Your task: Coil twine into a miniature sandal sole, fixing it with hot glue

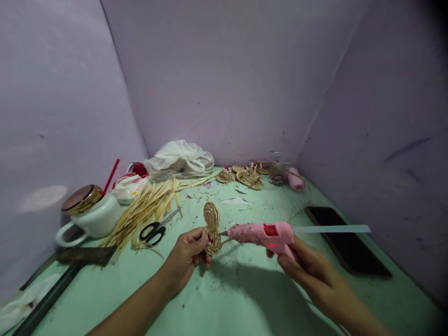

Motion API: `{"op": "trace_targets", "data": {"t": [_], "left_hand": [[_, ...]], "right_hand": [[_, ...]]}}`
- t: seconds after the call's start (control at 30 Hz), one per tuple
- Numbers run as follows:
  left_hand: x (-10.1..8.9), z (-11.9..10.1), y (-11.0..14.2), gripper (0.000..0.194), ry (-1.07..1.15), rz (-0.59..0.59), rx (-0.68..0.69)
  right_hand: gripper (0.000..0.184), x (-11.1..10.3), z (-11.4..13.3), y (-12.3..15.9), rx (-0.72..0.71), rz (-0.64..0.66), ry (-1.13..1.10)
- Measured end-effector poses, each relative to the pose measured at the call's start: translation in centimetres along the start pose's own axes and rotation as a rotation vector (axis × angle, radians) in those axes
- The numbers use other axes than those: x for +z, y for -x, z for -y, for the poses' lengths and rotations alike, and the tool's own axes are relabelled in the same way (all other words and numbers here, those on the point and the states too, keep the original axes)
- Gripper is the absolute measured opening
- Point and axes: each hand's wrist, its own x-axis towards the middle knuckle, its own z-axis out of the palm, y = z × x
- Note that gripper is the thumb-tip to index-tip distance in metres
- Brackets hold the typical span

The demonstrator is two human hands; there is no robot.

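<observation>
- The left hand (192,249) pinches the small braided sole (212,218) near its lower end, holding it upright above the table (210,310); the right hand (315,273) is wrapped around the pink glue gun (259,234). The two hands are apart.
- The nozzle points at the sole's right edge, close to the left fingertips; whether it touches is hard to tell. A small slip of either hand could burn a finger, as the lit red light suggests the gun is on.
- Too hard a squeeze might flood the edge with glue and smear the red decoration beside the thumb.
- The loose strand (225,242) by the nozzle could stick askew if glue reaches it before it is lined up.
- The long glue stick (331,229) juts out behind, above the phone (350,242); a careless swing might knock it or drip glue there.
</observation>
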Motion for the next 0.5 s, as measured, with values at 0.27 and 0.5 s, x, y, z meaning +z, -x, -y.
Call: {"op": "trace_targets", "data": {"t": [0.27, 0.5], "left_hand": [[-0.07, -0.06, 0.0, 0.027, -0.027, 0.02, -0.007], [-0.05, -0.11, 0.03, 0.029, -0.04, 0.034, -0.011]], "right_hand": [[0.019, 0.11, -0.08, 0.09, -0.015, -0.03, -0.025], [0.018, 0.2, -0.02, -0.16, -0.025, -0.067, -0.021]]}}
